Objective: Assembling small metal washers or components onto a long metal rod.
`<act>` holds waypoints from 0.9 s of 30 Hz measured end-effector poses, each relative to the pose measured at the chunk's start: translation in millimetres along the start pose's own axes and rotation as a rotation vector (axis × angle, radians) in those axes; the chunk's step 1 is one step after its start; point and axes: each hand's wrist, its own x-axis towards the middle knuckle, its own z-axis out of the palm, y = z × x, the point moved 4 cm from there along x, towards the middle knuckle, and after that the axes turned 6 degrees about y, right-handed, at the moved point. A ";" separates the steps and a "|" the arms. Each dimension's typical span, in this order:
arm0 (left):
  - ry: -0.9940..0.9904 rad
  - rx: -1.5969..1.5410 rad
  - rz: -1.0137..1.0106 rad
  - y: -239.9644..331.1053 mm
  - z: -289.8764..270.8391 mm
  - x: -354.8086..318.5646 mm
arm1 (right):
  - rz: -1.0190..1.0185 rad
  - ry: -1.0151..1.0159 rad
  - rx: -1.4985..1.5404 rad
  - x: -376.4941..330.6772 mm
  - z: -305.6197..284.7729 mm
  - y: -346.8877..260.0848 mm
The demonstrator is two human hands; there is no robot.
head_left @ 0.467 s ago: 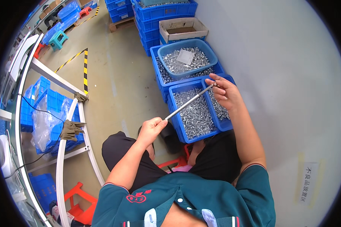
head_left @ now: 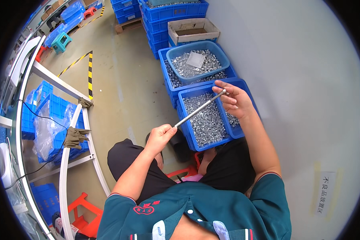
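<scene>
My left hand (head_left: 161, 135) grips the near end of a thin metal rod (head_left: 200, 109) that slants up to the right. My right hand (head_left: 236, 100) pinches the rod's far end with the fingertips, above a blue crate (head_left: 185, 120) filled with small silvery metal parts. Both hands hover over my knees and the crate's front half. Whether a small part sits between the right fingers cannot be made out.
Behind the crate stands a second blue crate (head_left: 166, 76) with a light blue basin (head_left: 224, 60) of the same parts and a white slip. Stacked blue crates (head_left: 164, 20) and a cardboard box (head_left: 192, 30) lie farther back. A white metal frame (head_left: 64, 168) with gloves is at left, a grey wall at right.
Nothing has visibly moved; both hands keep the same hold on the rod above the crate.
</scene>
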 end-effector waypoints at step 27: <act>-0.011 -0.036 -0.007 -1.4 1.2 0.6 | -0.129 0.167 -0.075 0.0 -5.6 -5.7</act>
